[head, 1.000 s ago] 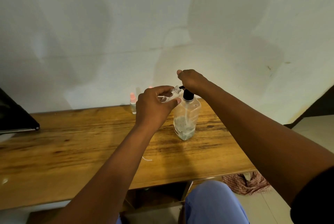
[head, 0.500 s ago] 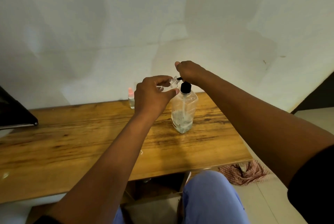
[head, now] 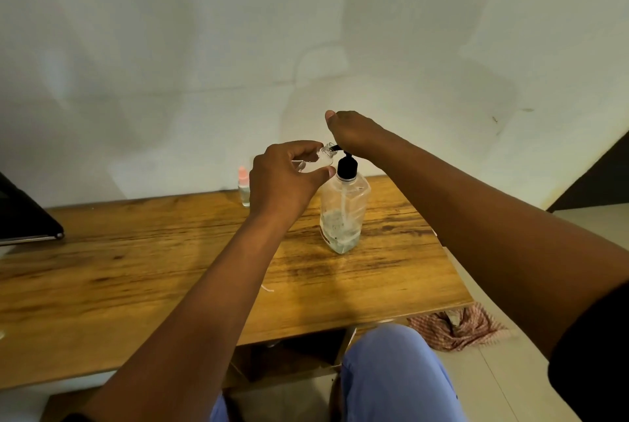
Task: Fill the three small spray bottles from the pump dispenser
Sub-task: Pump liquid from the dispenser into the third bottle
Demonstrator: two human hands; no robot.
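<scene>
1. The pump dispenser [head: 343,214] stood upright on the wooden table [head: 136,278], toward its right side, with a black pump head and only a bit of liquid left in the bottom (mostly clear plastic above that).
2. The person's right hand [head: 354,132] sat on top of the pump head, fingers curled down over it and thumb sticking up. It was covering the top, so how hard it pressed couldn't be told.
3. The left hand [head: 286,180] held a small clear spray bottle [head: 323,158] with no cap on, pinched between thumb and fingers and tilted so its open neck sat right at the tip of the black nozzle.
4. That little bottle was up in the air just left of the pump head, not resting on the table. Whether anything was inside it was too hard to see.
5. A second small bottle with a pink cap [head: 243,188] stood upright at the back edge of the table, near the wall, partly hidden behind the left hand.
6. A dark flat thing [head: 23,217] poked in at the far left, and a reddish checked cloth [head: 456,326] lay crumpled on the floor by the table's right corner.
</scene>
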